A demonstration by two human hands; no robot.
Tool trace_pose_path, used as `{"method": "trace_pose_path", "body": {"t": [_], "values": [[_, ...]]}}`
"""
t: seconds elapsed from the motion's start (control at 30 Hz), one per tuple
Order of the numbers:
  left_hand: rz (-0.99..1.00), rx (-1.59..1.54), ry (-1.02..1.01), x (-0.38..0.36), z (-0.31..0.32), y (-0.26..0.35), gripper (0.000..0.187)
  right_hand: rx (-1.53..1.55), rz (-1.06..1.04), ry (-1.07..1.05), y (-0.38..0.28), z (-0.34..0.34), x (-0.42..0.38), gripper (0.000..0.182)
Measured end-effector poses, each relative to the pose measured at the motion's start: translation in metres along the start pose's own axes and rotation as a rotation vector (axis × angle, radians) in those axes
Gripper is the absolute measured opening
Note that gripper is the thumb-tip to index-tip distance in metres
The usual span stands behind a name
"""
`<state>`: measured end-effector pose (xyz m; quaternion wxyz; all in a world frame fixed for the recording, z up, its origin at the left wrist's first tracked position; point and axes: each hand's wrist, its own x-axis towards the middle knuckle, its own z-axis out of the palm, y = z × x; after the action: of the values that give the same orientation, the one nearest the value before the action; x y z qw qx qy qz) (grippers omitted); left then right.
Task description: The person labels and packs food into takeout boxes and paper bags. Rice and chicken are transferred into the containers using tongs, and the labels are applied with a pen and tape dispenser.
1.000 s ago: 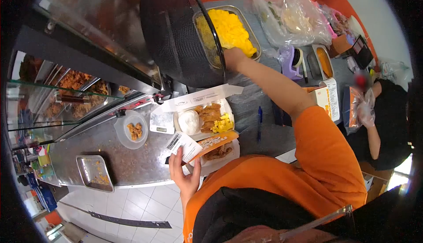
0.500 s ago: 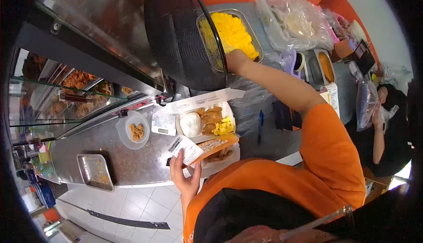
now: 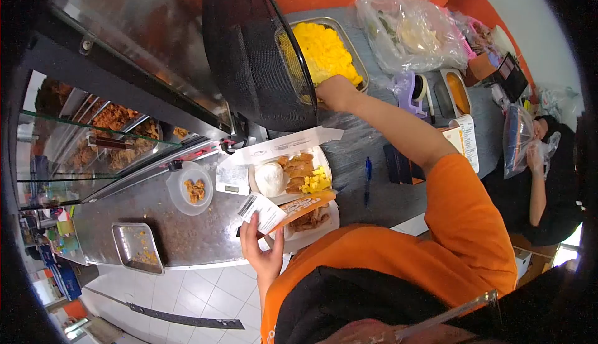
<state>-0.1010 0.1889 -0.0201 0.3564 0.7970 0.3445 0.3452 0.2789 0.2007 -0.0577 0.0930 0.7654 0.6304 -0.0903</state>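
Observation:
My left hand (image 3: 264,258) grips the raised lid of a cardboard meal box (image 3: 308,203), its fingers at a white printed label (image 3: 261,212). Fried food shows inside this box. Just beyond it, another open meal box (image 3: 325,157) holds a white rounded mound of rice, brown sauced meat and yellow egg pieces. My right hand (image 3: 338,93) is closed at the near edge of a metal tray (image 3: 363,73) of scrambled egg (image 3: 327,48), beside the rim of a black mesh food cover (image 3: 258,57). Its fingertips, and anything in them, are hidden.
A kitchen scale (image 3: 233,181) and a plastic bowl (image 3: 205,204) with fried bits are left of the boxes. A metal tray (image 3: 128,263) lies by the counter's edge. A pen (image 3: 368,168), tape dispenser (image 3: 406,88) and plastic bag (image 3: 405,32) lie right. Another person's hands (image 3: 536,151) hold a bag.
My right hand has drawn back slightly from the scrambled egg toward the tray's near edge. My left hand stays on the box lid. The view has shifted a little.

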Motion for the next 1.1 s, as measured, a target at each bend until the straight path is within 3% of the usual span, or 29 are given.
{"method": "trace_pose_path", "body": {"t": [0.2,0.27,0.4,0.47,0.53,0.63,0.87,0.97,1.03,1.1], "values": [[0.019,0.001,-0.035,0.002,-0.003,0.001,0.061,0.172,0.08,0.068,0.018,0.001,-0.003,0.051],[0.008,0.001,-0.029,0.0,-0.005,0.002,0.062,0.384,0.224,0.18,0.035,0.026,0.002,0.057],[0.043,0.077,0.052,-0.002,-0.011,0.002,0.067,0.672,0.471,0.143,0.053,0.038,-0.002,0.05],[0.019,0.068,0.042,-0.004,-0.018,0.002,0.069,1.145,0.565,0.353,0.051,0.035,-0.011,0.054],[0.054,0.036,0.177,-0.006,-0.023,-0.005,0.069,1.164,0.592,0.411,0.045,0.017,-0.023,0.049],[0.034,-0.021,0.196,-0.008,-0.034,-0.006,0.067,1.4,0.591,0.577,0.035,-0.009,-0.044,0.043],[0.046,-0.112,0.231,-0.011,-0.058,-0.005,0.061,1.18,0.547,0.627,-0.039,-0.091,-0.147,0.043],[0.086,-0.213,0.272,-0.011,-0.066,-0.002,0.056,1.09,0.489,0.566,-0.08,-0.082,-0.191,0.048],[0.073,-0.206,0.282,-0.011,-0.071,-0.004,0.055,1.037,0.462,0.378,-0.104,-0.062,-0.214,0.036],[0.055,-0.18,0.31,-0.011,-0.073,-0.002,0.051,1.052,0.339,0.315,-0.135,-0.042,-0.228,0.037]]}}
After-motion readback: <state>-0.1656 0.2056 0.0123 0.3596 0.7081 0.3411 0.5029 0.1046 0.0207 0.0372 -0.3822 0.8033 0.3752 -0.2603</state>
